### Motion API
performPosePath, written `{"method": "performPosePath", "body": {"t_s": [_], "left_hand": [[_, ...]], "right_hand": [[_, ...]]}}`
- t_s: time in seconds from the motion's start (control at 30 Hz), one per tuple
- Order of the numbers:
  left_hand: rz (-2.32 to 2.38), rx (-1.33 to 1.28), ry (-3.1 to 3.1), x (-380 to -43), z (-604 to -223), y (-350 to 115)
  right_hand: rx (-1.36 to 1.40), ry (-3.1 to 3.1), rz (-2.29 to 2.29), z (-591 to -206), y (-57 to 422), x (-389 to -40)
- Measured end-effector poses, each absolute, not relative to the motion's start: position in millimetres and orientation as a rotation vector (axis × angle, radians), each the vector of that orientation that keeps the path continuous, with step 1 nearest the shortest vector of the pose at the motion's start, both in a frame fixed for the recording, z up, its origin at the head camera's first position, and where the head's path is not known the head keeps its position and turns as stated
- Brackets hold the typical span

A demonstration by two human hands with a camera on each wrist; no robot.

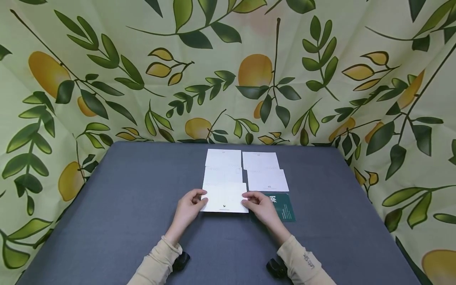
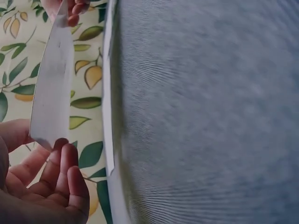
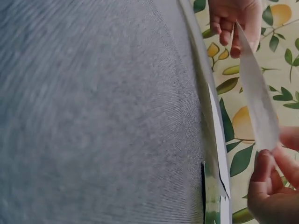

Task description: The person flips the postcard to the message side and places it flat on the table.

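Note:
Both hands hold a white card (image 1: 224,198) with a small green mark near its front edge. My left hand (image 1: 190,206) pinches its left side between thumb and fingers, and my right hand (image 1: 261,204) pinches the right side. Both wrist views show the card (image 2: 52,79) raised off the table and slightly bowed, the left hand (image 2: 51,182) and right hand (image 3: 275,182) at opposite ends. Beyond it lie white cards (image 1: 223,158) in a left column. On the right are two more, an upper card (image 1: 261,160) and a lower card (image 1: 268,180). A dark green card (image 1: 285,208) lies below them, partly behind the right hand.
A grey-blue cloth covers the table (image 1: 142,178). Behind it hangs a curtain (image 1: 221,79) printed with leaves and yellow fruit. Black devices (image 1: 181,261) sit at both wrists, beside the cream sleeves (image 1: 156,261).

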State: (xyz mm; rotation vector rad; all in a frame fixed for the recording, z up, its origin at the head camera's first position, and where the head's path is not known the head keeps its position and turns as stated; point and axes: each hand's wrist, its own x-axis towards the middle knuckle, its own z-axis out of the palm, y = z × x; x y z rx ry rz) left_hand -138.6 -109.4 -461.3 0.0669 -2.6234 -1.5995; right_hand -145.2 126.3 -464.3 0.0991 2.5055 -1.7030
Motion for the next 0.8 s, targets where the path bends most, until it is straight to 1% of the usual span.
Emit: {"method": "performPosePath", "body": {"t_s": [0.17, 0.3, 0.53, 0.8], "left_hand": [[-1.386, -0.028, -2.708, -138.2, -462.9, -112.3], [-1.242, -0.091, -2.778, -136.8, -462.2, -114.0], [-0.946, -0.157, -2.883, -133.9, -461.0, -113.5], [-0.705, -0.211, -2.922, -134.9, -461.3, -106.9]], "right_hand": [[-0.044, 2.567, -1.507, -465.5, 122.1, -146.0], [-0.108, 2.589, -1.395, -464.8, 119.6, -146.5], [-0.262, 2.625, -1.233, -465.3, 117.8, -147.8], [-0.290, 2.698, -1.192, -468.1, 117.7, -147.5]]}}
